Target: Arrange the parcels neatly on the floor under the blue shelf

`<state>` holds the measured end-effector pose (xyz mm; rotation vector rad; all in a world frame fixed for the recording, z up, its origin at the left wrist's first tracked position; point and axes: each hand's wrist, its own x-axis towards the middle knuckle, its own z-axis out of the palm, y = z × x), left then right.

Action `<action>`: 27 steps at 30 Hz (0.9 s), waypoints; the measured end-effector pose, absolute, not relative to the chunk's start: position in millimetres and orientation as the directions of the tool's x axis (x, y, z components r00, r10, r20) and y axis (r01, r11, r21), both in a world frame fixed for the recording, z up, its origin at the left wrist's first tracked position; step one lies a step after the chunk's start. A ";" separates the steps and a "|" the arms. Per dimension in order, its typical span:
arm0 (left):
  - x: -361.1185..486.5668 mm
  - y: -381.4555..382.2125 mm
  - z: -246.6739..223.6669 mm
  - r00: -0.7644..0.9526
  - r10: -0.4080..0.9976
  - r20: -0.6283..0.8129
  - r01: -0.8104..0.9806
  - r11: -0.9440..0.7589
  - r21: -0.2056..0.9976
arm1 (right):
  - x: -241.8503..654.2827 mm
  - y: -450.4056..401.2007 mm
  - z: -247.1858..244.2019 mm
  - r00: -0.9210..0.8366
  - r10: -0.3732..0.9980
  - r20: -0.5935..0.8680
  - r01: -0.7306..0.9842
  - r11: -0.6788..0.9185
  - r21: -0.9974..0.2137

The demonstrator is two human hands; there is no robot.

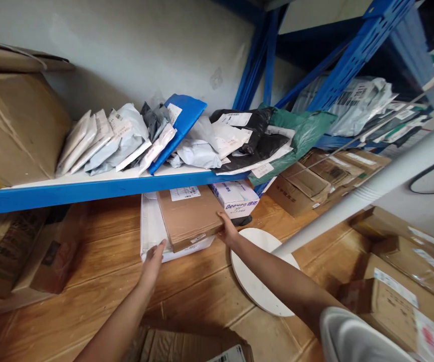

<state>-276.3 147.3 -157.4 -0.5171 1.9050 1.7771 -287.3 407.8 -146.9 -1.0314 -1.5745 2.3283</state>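
Observation:
A flat brown cardboard box (192,213) with a white label lies on a larger white package (152,221) on the floor, partly under the blue-edged shelf. My right hand (227,227) is at the brown box's right front corner, thumb on top and the other fingers mostly hidden at its side. Beside the white package's front left corner is my left hand (154,255), its thumb and fingers apart, with no grip on anything visible. A white box with purple print (235,196) sits just behind and right of the brown box.
Mailer bags, a blue one (179,125) among them, line the shelf (88,193) above my hands. A white round base (256,271) with a slanting pole (352,188) stands at right. Cartons lie at left (47,256), right (386,301) and bottom (186,346).

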 end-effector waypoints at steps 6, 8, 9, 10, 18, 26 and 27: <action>-279.7 159.4 -144.8 -0.636 0.243 -0.733 -0.756 -0.386 0.528 | -265.4 393.4 -134.0 -0.746 0.445 -0.496 0.257 -0.494 -0.830; -272.4 156.9 -147.9 -0.648 0.227 -0.727 -0.734 -0.441 0.516 | -254.1 389.4 -120.6 -0.780 0.422 -0.462 0.238 -0.483 -0.843; -267.5 157.2 -150.0 -0.651 0.225 -0.725 -0.726 -0.464 0.508 | -248.9 388.5 -112.9 -0.806 0.410 -0.428 0.219 -0.464 -0.858; -262.0 158.9 -152.1 -0.653 0.233 -0.720 -0.718 -0.492 0.492 | -243.7 388.6 -105.1 -0.832 0.399 -0.386 0.197 -0.439 -0.877; -241.3 197.2 -147.5 -0.741 0.333 -0.584 -0.638 -0.622 0.455 | -214.3 417.8 -67.4 -0.834 0.517 -0.193 0.040 -0.292 -0.956; -271.0 246.5 -108.8 -0.811 0.322 -0.489 -0.583 -0.528 0.618 | -254.4 465.7 -61.3 -0.705 0.678 -0.209 -0.122 -0.407 -0.905; -275.7 253.3 -103.9 -0.830 0.325 -0.453 -0.557 -0.507 0.657 | -262.3 473.5 -60.9 -0.686 0.692 -0.227 -0.132 -0.424 -0.896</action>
